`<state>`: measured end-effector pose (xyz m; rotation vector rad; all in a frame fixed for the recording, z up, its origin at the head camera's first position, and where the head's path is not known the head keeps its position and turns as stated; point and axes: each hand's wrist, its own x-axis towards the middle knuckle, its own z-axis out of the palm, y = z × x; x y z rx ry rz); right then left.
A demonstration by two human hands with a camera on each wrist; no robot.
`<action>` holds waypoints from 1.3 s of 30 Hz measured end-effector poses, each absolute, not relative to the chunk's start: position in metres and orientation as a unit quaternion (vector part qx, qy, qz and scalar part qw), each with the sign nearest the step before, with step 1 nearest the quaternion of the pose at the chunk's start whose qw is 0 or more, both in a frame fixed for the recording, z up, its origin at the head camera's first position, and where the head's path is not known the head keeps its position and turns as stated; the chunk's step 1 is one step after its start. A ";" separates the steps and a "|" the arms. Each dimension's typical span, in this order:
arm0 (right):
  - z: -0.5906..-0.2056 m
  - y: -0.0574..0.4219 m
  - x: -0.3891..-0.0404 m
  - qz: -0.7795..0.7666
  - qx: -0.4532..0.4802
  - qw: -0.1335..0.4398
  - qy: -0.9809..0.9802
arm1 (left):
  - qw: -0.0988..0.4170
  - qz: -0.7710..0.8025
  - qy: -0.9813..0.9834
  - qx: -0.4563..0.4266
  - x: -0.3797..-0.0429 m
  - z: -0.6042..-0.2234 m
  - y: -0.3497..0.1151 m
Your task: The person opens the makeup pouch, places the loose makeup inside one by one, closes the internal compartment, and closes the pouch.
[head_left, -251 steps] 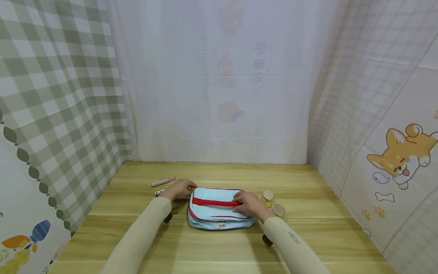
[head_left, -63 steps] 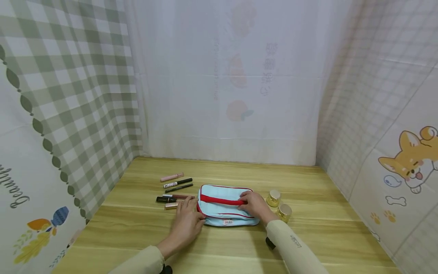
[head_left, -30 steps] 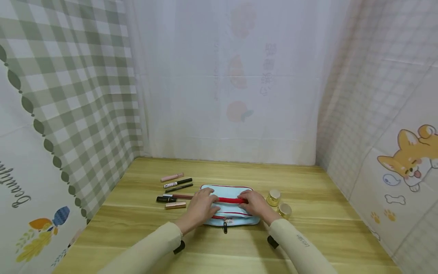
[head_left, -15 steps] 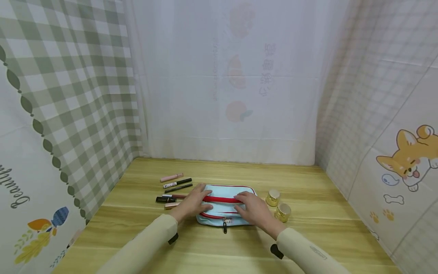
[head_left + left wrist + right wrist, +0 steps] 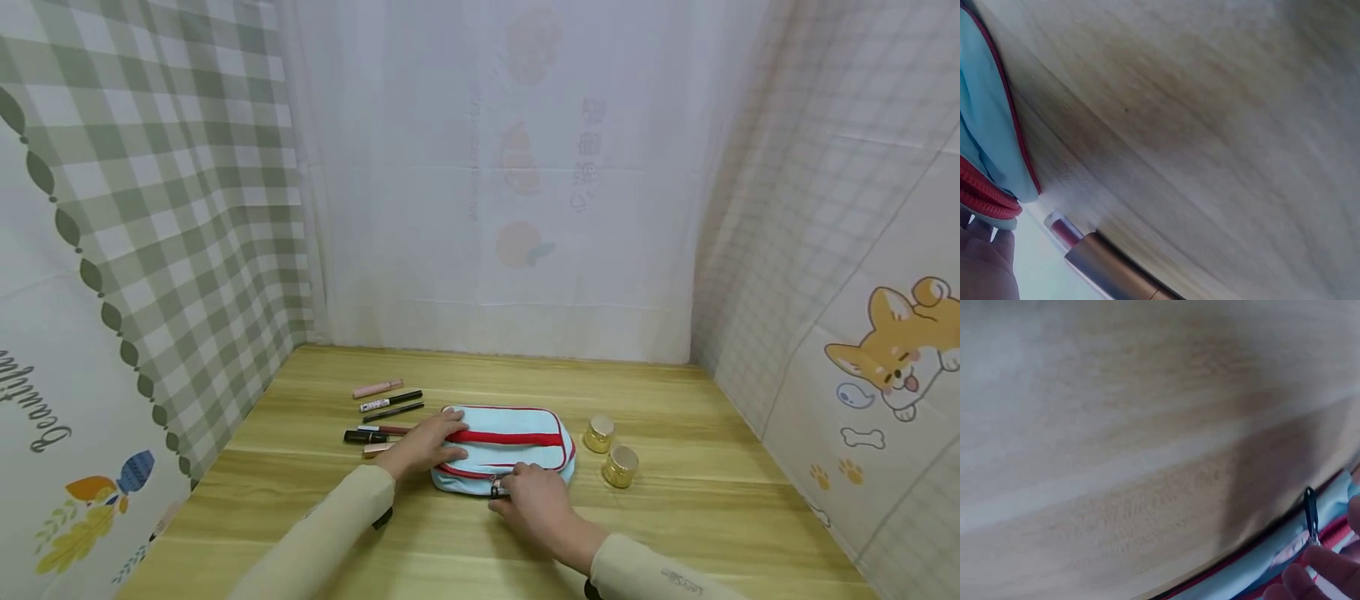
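Note:
A light-blue makeup bag (image 5: 510,422) with red piping and a red strap handle sits on the wooden table. My left hand (image 5: 420,446) grips its left end, fingers over the top near the strap's end and thumb toward the front. In the left wrist view those fingers touch the bag's end (image 5: 991,169) beside the red zipper. My right hand (image 5: 542,510) is at the front edge, thumb and index finger apart around the black zipper pull (image 5: 496,490). From the right wrist, the pull (image 5: 1311,509) shows uncovered, its base right at a fingertip.
Left of the bag lie a pink tube (image 5: 378,388), a black-and-white pen-like tube (image 5: 390,402), a thin black pencil (image 5: 393,412), a black tube (image 5: 365,437) and a rose-gold tube (image 5: 375,450). Two gold-lidded jars (image 5: 600,434) stand to the right. Fabric curtains enclose the table.
My right hand has left the strap's right end and moved down to the zipper pull at the front. My left hand went from the bag's front left corner to its top left end.

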<state>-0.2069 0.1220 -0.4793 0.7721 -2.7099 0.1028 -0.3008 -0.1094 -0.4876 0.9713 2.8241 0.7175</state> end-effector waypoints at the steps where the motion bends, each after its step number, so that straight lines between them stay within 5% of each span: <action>1: -0.481 0.120 -0.206 0.022 0.265 0.164 -0.950 | 0.037 0.236 0.919 0.314 -0.301 -0.488 -0.109; 11: -0.491 0.101 -0.213 -0.084 0.229 0.154 -0.957 | 0.013 0.268 0.913 0.307 -0.304 -0.493 -0.104; 39: -0.494 0.106 -0.215 -0.074 0.231 0.209 -0.947 | -0.013 0.250 0.923 0.293 -0.305 -0.494 -0.099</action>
